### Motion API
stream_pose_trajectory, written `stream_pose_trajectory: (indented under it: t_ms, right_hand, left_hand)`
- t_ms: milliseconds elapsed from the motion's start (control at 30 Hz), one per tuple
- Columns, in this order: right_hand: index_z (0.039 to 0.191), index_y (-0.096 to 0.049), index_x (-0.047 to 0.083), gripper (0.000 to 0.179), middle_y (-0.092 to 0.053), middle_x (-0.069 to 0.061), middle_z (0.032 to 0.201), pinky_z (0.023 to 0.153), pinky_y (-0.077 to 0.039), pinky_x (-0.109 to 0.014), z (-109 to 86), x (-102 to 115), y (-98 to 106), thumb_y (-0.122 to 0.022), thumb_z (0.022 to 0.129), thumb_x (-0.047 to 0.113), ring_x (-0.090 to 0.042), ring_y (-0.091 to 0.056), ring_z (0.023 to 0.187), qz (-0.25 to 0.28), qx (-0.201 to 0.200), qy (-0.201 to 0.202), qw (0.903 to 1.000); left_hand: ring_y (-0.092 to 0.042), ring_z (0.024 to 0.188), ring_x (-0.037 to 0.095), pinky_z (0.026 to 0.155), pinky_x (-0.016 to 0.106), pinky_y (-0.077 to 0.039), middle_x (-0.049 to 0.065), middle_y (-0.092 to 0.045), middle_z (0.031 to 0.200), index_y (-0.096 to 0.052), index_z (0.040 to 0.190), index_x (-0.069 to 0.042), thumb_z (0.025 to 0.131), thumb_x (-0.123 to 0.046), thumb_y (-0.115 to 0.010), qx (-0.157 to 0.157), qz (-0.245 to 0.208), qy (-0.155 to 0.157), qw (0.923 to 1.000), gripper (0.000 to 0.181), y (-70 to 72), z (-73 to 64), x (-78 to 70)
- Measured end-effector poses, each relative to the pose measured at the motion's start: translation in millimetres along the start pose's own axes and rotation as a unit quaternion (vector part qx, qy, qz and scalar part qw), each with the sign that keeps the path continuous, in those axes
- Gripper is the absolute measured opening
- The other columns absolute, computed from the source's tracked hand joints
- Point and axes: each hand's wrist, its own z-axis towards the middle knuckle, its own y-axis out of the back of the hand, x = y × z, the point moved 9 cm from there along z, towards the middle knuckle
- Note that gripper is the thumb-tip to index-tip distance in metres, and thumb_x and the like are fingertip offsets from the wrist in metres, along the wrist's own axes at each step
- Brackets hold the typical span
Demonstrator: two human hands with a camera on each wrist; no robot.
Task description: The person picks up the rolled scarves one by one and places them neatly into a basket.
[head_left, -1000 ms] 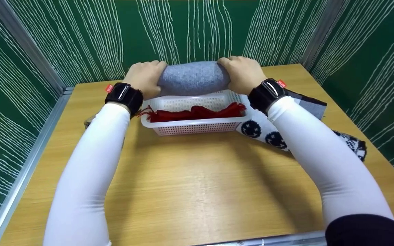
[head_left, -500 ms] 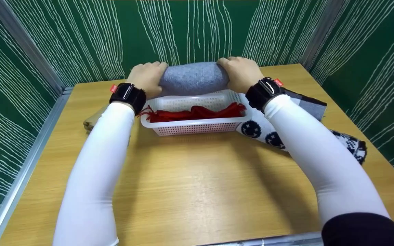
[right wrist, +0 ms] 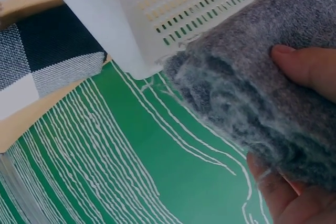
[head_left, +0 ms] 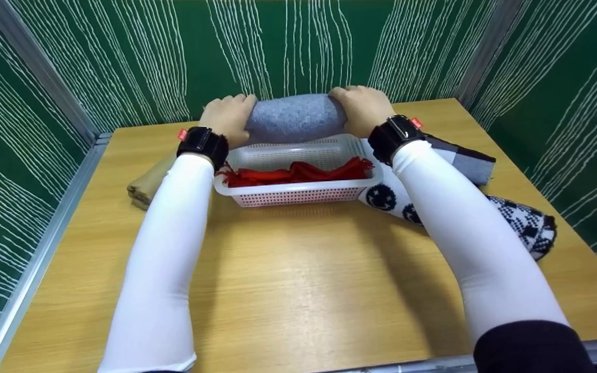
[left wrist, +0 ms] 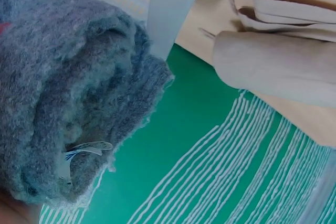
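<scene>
A rolled grey woolly scarf (head_left: 296,119) is held level above the back of a white perforated basket (head_left: 298,187). At its left end my left hand (head_left: 228,119) grips it. My right hand (head_left: 366,110) grips the other end; the right wrist view shows the thumb (right wrist: 307,67) on top and fingers beneath the roll. Rolled layers and a small white label (left wrist: 65,166) show at the left end in the left wrist view. Inside the basket, along its front wall, lies a red fringed scarf (head_left: 303,173). The far fingers of both hands are hidden in the head view.
A beige rolled cloth (head_left: 149,185) lies left of the basket, partly behind my left forearm. To the right are a white cloth with black smiley faces (head_left: 381,196), a black, grey and white checked cloth (head_left: 472,165) and a black-and-white patterned roll end (head_left: 534,228). Green walls enclose the wooden table (head_left: 298,290).
Both forearms have shifted inward, the left to the right and the right to the left. More of the beige cloth shows. The grey scarf stays almost in place, still held at both ends.
</scene>
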Motion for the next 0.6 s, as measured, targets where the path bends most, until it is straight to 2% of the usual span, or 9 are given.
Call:
stream_pose_trajectory:
  t_ms: [400, 600]
  right_hand:
    - [0.149, -0.059, 0.004, 0.07, -0.067, -0.027, 0.144, 0.115, -0.05, -0.065, 9.1, -16, -11, -0.084, 0.084, 0.003, -0.048, -0.063, 0.133, 0.003, 0.008, -0.021, 0.9998]
    - [0.148, -0.059, 0.004, 0.068, -0.067, -0.028, 0.143, 0.113, -0.051, -0.065, 13.7, -18, -17, -0.081, 0.083, 0.001, -0.048, -0.064, 0.132, -0.001, 0.015, -0.023, 0.9996]
  left_hand:
    - [-0.06, 0.138, 0.045, 0.115, 0.061, -0.05, 0.024, -0.061, 0.151, -0.051, 0.155, -0.005, 0.099, -0.011, -0.067, 0.003, 0.021, 0.005, 0.9998, 0.059, -6.6, 11.5, -3.0]
    - [-0.059, 0.139, 0.045, 0.116, 0.062, -0.049, 0.024, -0.06, 0.153, -0.05, 0.155, -0.003, 0.098, -0.013, -0.069, 0.01, 0.031, 0.013, 0.9994, 0.062, -12.2, 18.4, -2.6]
